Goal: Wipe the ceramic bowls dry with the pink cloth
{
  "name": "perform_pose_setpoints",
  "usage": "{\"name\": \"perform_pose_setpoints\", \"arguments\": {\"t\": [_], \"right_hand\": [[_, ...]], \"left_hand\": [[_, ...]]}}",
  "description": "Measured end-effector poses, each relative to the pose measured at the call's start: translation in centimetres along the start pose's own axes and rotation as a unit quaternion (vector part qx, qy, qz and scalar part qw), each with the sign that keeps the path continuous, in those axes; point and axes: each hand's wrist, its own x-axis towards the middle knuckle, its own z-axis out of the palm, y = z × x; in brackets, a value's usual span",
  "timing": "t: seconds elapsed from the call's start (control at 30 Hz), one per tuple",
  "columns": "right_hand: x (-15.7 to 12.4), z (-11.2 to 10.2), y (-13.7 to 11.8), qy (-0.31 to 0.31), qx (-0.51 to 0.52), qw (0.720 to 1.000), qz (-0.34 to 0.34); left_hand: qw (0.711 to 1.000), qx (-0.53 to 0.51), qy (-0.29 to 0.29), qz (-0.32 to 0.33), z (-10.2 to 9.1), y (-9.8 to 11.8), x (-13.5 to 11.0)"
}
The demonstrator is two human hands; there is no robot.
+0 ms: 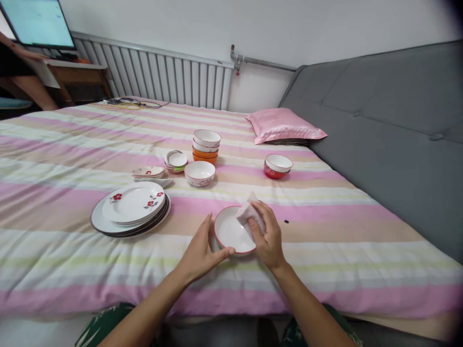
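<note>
My left hand (200, 253) grips the near-left rim of a white bowl with a red edge (227, 233), which is tilted toward me over the striped bed. My right hand (266, 236) is closed on a small pale cloth (247, 211) and presses it against the bowl's inner right side. Both forearms reach in from the bottom of the head view.
A stack of flowered plates (132, 207) lies to the left. Behind it are small dishes (176, 160), a white bowl (199, 173), a stack of bowls (206, 146) and a red bowl pair (277, 166). A pink pillow (284, 125), grey headboard (390, 130), and a person's arm (21, 53) at far left.
</note>
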Motion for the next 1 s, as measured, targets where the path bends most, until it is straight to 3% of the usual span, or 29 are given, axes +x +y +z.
{"name": "perform_pose_setpoints", "arguments": {"t": [0.07, 0.17, 0.3, 0.63, 0.87, 1.0], "right_hand": [[-0.1, 0.1, -0.5, -0.073, -0.069, 0.994, -0.039], [-0.3, -0.1, -0.8, -0.212, -0.172, 0.961, -0.042], [-0.7, -0.9, -1.4, -0.33, -0.246, 0.911, -0.026], [-0.5, -1.9, -2.5, -0.381, -0.291, 0.877, 0.016], [-0.5, -2.4, -1.9, -0.384, -0.195, 0.902, -0.003], [-0.9, -1.7, -1.6, -0.347, -0.151, 0.924, -0.051]], "left_hand": [[0.999, -0.045, -0.019, 0.003, 0.4, 0.0, 0.2], [0.992, -0.105, -0.034, 0.062, 0.9, 0.1, 0.3], [0.992, -0.08, -0.034, 0.094, 1.6, -0.2, 0.0], [0.992, -0.027, -0.039, 0.12, 2.1, 0.1, -0.4], [0.989, -0.03, -0.048, 0.138, 2.1, 0.4, -0.6], [0.988, -0.035, -0.044, 0.142, 2.2, 0.1, -0.7]]}}
